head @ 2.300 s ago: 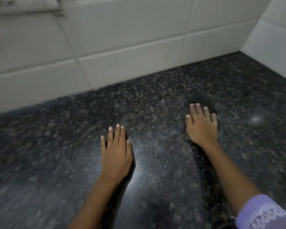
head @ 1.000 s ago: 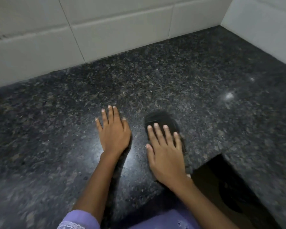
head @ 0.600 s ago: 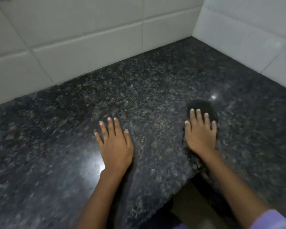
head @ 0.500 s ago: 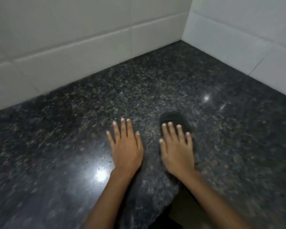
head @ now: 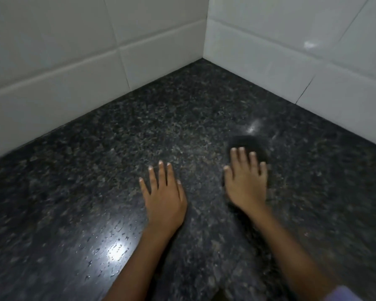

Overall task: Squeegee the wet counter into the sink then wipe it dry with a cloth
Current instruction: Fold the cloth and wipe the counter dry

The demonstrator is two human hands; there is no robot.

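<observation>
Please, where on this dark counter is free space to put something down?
Bare speckled black granite counter lies between the white tiled walls and both hands, into the corner. It is crowded only near the front: left hand flat, right hand pressing a dark cloth.

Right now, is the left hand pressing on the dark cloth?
No, the left hand lies flat on the bare counter, while the right hand presses the dark cloth.

Left hand (head: pixel 164 200) lies flat, fingers straight and spread; right hand (head: pixel 245 183), just beside it, presses down flat, fingers extended.
</observation>
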